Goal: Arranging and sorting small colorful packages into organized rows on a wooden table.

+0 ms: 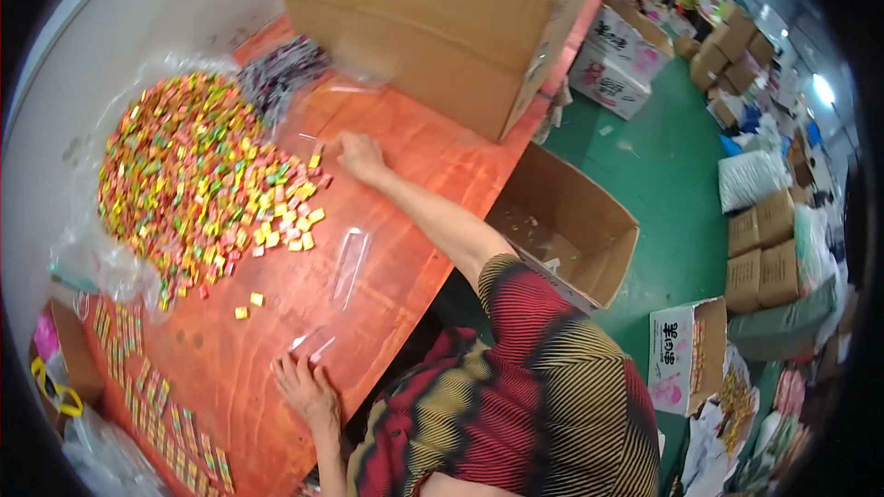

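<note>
My left hand point(308, 393) lies on the orange-red tabletop point(405, 239) with its fingers stretched and slightly apart. Just beyond its fingertips is a clear plastic sleeve point(321, 342) with a small pink piece near its end. My right hand point(362, 158) reaches farther across the table, fingers curled; what is in them, if anything, is hidden. It is beside the edge of a big pile of wrapped candies point(189, 175) in yellow, red and green. Another clear sleeve point(350, 265) lies flat between my hands.
Filled candy strips point(152, 396) lie in rows at the near left. Dark packets point(284, 73) are behind the pile. A large carton point(414, 27) stands at the table's far end; an open carton point(571, 230) sits right of the table. Yellow-handled scissors point(55, 386) rest at far left.
</note>
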Demonstrator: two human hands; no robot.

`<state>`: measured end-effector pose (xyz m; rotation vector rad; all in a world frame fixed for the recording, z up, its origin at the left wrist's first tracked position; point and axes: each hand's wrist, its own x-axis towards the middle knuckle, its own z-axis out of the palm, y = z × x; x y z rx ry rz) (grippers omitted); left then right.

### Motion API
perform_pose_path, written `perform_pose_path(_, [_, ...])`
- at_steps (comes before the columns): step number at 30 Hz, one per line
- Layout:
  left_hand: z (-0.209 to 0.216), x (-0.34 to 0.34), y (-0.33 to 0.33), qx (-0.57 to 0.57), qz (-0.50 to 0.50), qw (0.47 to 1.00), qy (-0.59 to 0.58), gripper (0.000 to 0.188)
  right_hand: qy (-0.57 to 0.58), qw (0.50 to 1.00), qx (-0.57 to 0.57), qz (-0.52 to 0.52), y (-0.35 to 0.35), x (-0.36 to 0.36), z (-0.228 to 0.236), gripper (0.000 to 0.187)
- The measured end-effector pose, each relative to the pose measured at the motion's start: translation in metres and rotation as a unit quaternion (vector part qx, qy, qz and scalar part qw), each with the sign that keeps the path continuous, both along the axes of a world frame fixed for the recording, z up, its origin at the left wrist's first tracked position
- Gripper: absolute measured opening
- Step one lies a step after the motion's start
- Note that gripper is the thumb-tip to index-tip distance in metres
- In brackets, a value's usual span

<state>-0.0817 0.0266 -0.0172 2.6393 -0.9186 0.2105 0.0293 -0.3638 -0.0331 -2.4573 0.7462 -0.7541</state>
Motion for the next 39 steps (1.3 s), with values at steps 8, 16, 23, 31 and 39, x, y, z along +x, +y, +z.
perform_pose_path(8, [-0.019, 0.008, 0.013, 0.015, 0.003, 0.997, -0.079, 0.020, 0.005, 0.965, -0.216, 0.146, 0.013, -0.094, -0.016, 0.016])
perform_pose_path(16, [0.015, 0.011, -0.009, 0.010, 0.009, 0.999, -0.040, 0.032, 0.037, 0.961, -0.170, 0.216, 0.036, -0.131, 0.017, 0.024])
perform_pose_path(23, [0.007, 0.016, -0.013, -0.001, -0.016, 0.999, -0.037, 0.031, 0.172, 0.933, -0.125, 0.291, 0.068, -0.129, 0.033, 0.055])
perform_pose_path(31, [0.008, 0.000, 0.011, -0.041, 0.003, 0.999, -0.004, 0.030, 0.183, 0.937, -0.159, 0.253, 0.115, -0.148, 0.031, 0.052])
perform_pose_path(39, [0.007, -0.012, 0.018, -0.052, 0.005, 0.998, -0.022, 0.026, 0.079, 0.891, -0.177, 0.410, 0.134, -0.149, 0.033, 0.031])
